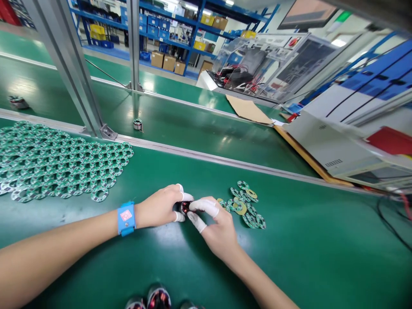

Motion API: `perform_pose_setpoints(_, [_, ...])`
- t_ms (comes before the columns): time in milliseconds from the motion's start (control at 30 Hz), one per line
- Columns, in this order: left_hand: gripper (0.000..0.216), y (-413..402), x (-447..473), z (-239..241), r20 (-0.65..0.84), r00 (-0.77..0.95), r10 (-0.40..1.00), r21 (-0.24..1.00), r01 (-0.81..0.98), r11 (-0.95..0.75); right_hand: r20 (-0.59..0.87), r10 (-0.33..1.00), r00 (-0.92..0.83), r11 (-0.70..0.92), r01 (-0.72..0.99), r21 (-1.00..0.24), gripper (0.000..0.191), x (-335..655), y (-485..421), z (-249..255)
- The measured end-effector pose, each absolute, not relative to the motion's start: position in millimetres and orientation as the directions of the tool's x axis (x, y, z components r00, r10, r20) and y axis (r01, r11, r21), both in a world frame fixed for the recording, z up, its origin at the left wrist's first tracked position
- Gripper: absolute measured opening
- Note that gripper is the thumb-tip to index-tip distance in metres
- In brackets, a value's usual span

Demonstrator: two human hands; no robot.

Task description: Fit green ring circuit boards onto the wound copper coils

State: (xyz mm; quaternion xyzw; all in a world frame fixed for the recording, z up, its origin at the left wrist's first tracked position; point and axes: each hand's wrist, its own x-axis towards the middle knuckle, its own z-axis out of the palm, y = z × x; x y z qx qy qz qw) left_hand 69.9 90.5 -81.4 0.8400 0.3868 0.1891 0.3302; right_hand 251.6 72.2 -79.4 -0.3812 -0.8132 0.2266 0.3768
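Note:
My left hand, with white finger cots and a blue wrist strap, grips a small round motor stator with reddish copper windings inside. From the other side, my right hand has its thumb and index finger closed at the stator's right edge, also in white finger cots. Whether a small part sits between those right fingertips is hidden. Several similar stators stand at the bottom edge of the view. To the right of my hands lies a loose pile of green ring-shaped circuit boards.
Many more ring boards cover the green table's left side. Beyond a metal rail runs a green conveyor belt carrying a stator and another farther left. A metal post rises at left; a white machine housing stands right.

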Motion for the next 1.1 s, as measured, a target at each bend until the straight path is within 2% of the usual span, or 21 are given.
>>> perform_pose_setpoints(100, [0.017,92.2,71.2,-81.2,0.055,0.599,0.799,0.642,0.592,-0.488,0.527,0.738,-0.423,0.675,0.462,-0.575,0.017,255.9,69.7,-80.1])
perform_pose_setpoints(200, [0.015,91.9,72.6,-82.0,0.052,0.58,0.813,0.568,0.652,-0.501,0.58,0.539,-0.61,0.842,0.416,-0.344,0.016,257.3,67.6,-83.3])
perform_pose_setpoints(300, [0.015,91.0,73.1,-84.2,0.067,0.553,0.83,0.533,0.684,-0.498,0.444,0.347,-0.826,0.938,0.319,-0.138,0.022,254.7,63.5,-85.4])
perform_pose_setpoints(367, [0.016,90.7,73.3,-86.1,0.076,0.535,0.841,0.53,0.693,-0.489,0.368,0.306,-0.878,0.952,0.292,-0.093,0.023,253.8,60.1,-84.6])
perform_pose_setpoints(400, [0.017,90.8,73.5,-87.0,0.077,0.531,0.844,0.533,0.694,-0.485,0.377,0.298,-0.877,0.954,0.287,-0.085,0.022,254.3,58.9,-83.5])
perform_pose_setpoints(467, [0.02,91.3,74.0,-88.4,0.075,0.53,0.845,0.545,0.687,-0.48,0.473,0.325,-0.819,0.942,0.327,-0.082,0.025,257.1,58.9,-80.7])
perform_pose_setpoints(567, [0.023,92.4,74.8,-89.2,0.074,0.532,0.844,0.557,0.68,-0.477,0.575,0.493,-0.653,0.834,0.542,-0.1,0.03,262.3,66.1,-76.3])
perform_pose_setpoints(667, [0.024,93.1,75.4,-88.9,0.083,0.525,0.847,0.542,0.689,-0.48,0.451,0.673,-0.587,0.674,0.737,-0.048,0.043,263.3,75.1,-73.2])
perform_pose_setpoints(767, [0.023,92.7,75.6,-88.6,0.089,0.522,0.848,0.526,0.698,-0.485,0.335,0.747,-0.574,0.617,0.786,-0.027,0.054,258.7,73.8,-72.4])
perform_pose_setpoints(900, [0.022,91.6,75.1,-89.0,0.094,0.516,0.851,0.503,0.713,-0.488,0.245,0.689,-0.682,0.724,0.66,-0.199,0.05,254.5,61.3,-73.8])
perform_pose_setpoints(967, [0.026,91.5,74.6,-89.5,0.092,0.506,0.857,0.51,0.715,-0.477,0.261,0.674,-0.691,0.738,0.614,-0.281,0.048,262.0,62.1,-73.6])
perform_pose_setpoints(1033, [0.032,91.7,74.5,-90.3,0.087,0.503,0.86,0.531,0.707,-0.467,0.296,0.758,-0.582,0.653,0.671,-0.351,0.049,278.1,71.6,-71.5])
perform_pose_setpoints(1100, [0.035,91.7,75.1,-91.3,0.079,0.503,0.861,0.55,0.698,-0.458,0.285,0.88,-0.38,0.467,0.804,-0.367,0.048,299.0,86.9,-67.8])
